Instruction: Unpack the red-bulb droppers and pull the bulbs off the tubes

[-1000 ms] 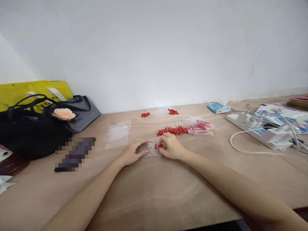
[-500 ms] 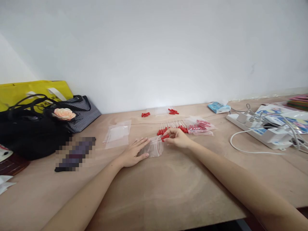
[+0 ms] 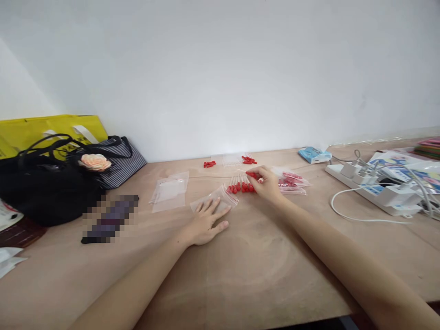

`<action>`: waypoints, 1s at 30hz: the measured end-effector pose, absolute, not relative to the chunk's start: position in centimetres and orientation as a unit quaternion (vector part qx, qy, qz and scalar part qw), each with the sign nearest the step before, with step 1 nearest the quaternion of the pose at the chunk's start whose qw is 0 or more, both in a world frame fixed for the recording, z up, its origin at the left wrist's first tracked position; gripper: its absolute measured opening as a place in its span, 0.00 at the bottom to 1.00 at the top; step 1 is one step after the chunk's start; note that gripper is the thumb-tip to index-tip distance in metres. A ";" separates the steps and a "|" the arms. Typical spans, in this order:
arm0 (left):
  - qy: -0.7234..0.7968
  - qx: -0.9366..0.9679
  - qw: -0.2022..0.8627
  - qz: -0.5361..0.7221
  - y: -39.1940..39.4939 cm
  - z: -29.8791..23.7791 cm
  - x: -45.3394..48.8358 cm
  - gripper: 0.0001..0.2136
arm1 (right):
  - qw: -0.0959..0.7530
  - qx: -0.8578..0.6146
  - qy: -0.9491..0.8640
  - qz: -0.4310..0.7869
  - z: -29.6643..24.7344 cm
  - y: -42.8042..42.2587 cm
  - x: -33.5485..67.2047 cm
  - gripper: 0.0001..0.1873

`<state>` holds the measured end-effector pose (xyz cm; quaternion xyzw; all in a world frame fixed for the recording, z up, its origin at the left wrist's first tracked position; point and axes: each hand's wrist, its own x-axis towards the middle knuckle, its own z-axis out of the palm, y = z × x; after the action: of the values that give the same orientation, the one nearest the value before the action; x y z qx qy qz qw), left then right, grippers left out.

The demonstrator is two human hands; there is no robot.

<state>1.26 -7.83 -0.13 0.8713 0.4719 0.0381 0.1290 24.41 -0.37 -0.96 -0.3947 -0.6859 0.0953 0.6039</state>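
Right fingers (image 3: pixel 257 177) on red-capped droppers (image 3: pixel 239 186)

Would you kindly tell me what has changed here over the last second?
The right hand left the clear bag and reached away to the row of red-tipped sticks, pinching one. The left hand stayed flat on the bag, which swung slightly. Handbags and power strip stayed put.

Small clear plastic zip-top bag (image 3: pixel 216 200): flat on wooden tabletop (image 3: pixel 261 256), tilted, near edge under left hand (image 3: pixel 206 222) fingertips. Just beyond, row of thin clear droppers with red rubber bulbs (image 3: pixel 239 186), side by side, bulbs nearest; one pinched in right hand (image 3: pixel 266 183).
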 end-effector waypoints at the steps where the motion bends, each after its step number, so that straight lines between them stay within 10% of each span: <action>1: 0.468 0.874 0.130 0.022 -7.9 -0.1 1.3 0.24 | 0.567 -0.401 -0.718 0.043 -1.2 -0.5 23.9 0.07; 8: 0.452 0.880 0.146 0.008 -8.5 1.3 -0.1 0.23 | 0.314 -0.463 -0.820 -0.123 -3.0 -0.4 21.1 0.14; 14: 0.569 0.791 0.068 0.216 -7.5 1.2 -0.3 0.18 | 0.274 -0.487 -0.820 -0.124 -2.4 -1.0 21.4 0.13; 30: 0.635 0.702 0.219 0.236 -5.1 0.1 -1.7 0.10 | 0.306 -0.507 -0.788 -0.170 -2.8 -3.2 21.0 0.12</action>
<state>-1.70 -5.06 0.12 0.7020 0.6354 0.2355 0.2190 20.97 -3.24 -2.81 -0.5071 -0.7875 -0.1702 0.3062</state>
